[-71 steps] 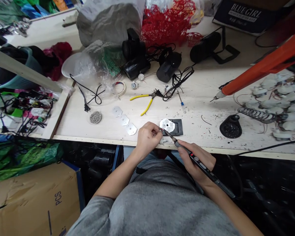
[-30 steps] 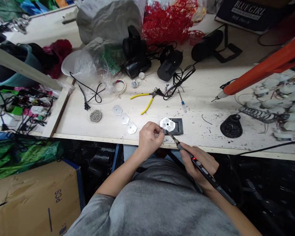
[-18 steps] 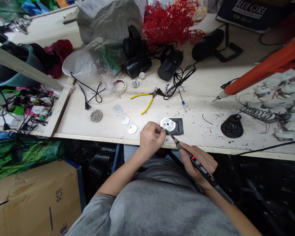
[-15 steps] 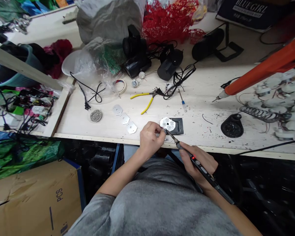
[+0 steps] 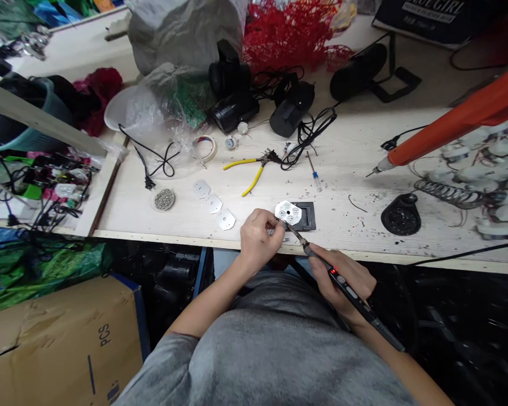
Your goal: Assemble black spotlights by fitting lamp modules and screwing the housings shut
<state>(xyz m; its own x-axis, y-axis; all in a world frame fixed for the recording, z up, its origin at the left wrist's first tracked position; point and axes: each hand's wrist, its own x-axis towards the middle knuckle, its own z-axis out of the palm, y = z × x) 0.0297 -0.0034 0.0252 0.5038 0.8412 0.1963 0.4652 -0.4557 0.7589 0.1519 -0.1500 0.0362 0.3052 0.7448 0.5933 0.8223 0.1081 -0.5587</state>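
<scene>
My right hand [image 5: 342, 276] is wrapped round a black soldering iron [image 5: 355, 300] with a lit red display. The iron's tip reaches the lower edge of a white octagonal LED board [image 5: 288, 212] with several round clear lenses. That board rests on a black rectangular holder [image 5: 308, 216] near the bench's front edge. Beside the board's lower left side, my left hand [image 5: 260, 235] is closed in a pinch, its fingertips close to the iron's tip. What the pinch holds is too small to make out.
Three flat metal plates [image 5: 214, 204] and a dish of small metal beads [image 5: 164, 199] lie left. Yellow-handled pliers [image 5: 254, 175] and a screwdriver [image 5: 314, 172] are beyond the board. On the right are a black iron stand [image 5: 401, 214] and a hanging orange tool [image 5: 440, 124].
Both hands, the soldering iron and the LED board hold nearly the same places. The camera's view has shifted very slightly.
</scene>
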